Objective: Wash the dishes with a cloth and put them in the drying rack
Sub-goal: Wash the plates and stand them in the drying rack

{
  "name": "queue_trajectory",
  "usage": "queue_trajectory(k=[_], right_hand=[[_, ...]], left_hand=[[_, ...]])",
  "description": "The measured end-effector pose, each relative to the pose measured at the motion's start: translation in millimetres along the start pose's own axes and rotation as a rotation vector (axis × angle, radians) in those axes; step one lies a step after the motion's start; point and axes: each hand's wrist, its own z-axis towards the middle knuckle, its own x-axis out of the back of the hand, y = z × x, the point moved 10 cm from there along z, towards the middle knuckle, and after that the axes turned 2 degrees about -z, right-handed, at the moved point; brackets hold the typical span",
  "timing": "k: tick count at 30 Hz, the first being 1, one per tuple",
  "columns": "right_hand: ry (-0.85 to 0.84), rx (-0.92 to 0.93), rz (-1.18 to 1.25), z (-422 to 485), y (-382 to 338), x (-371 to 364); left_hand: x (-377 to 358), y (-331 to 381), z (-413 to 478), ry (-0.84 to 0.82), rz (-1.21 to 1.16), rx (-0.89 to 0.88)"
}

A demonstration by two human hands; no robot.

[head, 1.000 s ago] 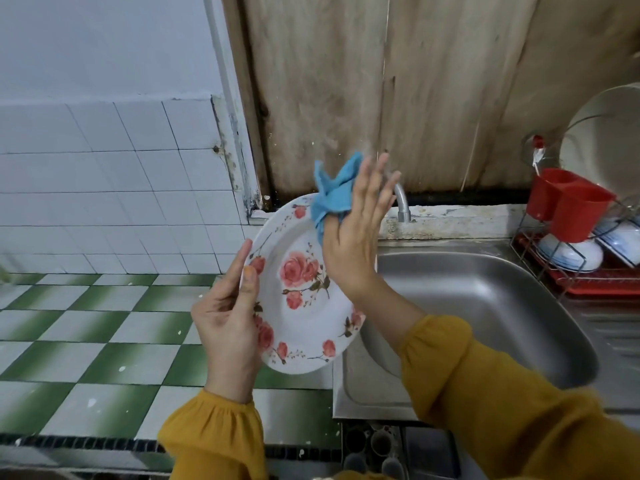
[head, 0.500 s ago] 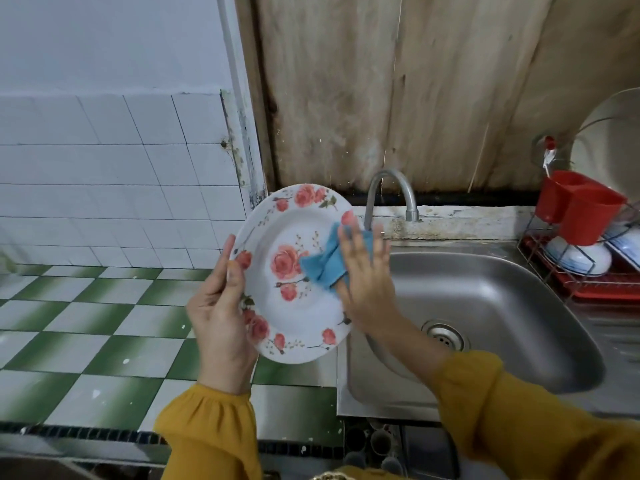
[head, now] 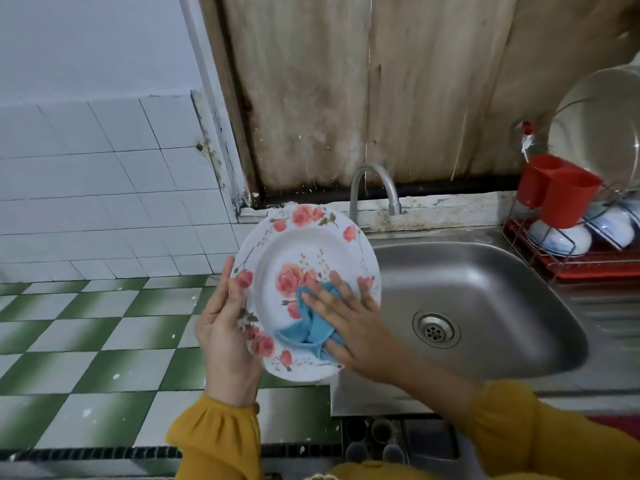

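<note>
Since this plate (head: 304,258) is probably slick and breakable, my left hand (head: 225,327) grips its rim while my flat-fingered right hand (head: 356,327) presses the soft cloth (head: 311,332) on it

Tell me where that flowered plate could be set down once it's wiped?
The sink basin is bare around its drain, and the ribbed steel strip right of the basin, in front of the drying rack, is bare too. The rack is crowded: bowls and a red holder fill the part in view.
</note>
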Motion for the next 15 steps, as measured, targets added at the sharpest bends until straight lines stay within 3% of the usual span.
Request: queue_trajectory(k=[4, 7, 9, 12, 15], right_hand=[[0.188, -0.295, -0.102, 6.0, 78.5, 43.0], [0.434, -0.502, 0.059, 28.1, 100.8, 94.7], [0.507, -0.498, 0.221, 37.6, 90.9, 112.4], [0.384, -0.277, 0.359, 30.2, 45.8, 102.1], [0.163, -0.162, 0.185, -12.5, 38.0, 74.7]], left_hand=[[-23.6, -15.3, -6.3, -0.075, 0.061, 0.047], [-56.7, -26.7, -11.8, -0.177, 0.110, 0.022], [-82.6, -33.2, -18.0, -0.230, 0.154, -0.026], [-113.0, -41.5, -21.9, -0.271, 0.151, -0.049], [-127.2, -47.4, -20.0, -0.264, 0.063, -0.011]])
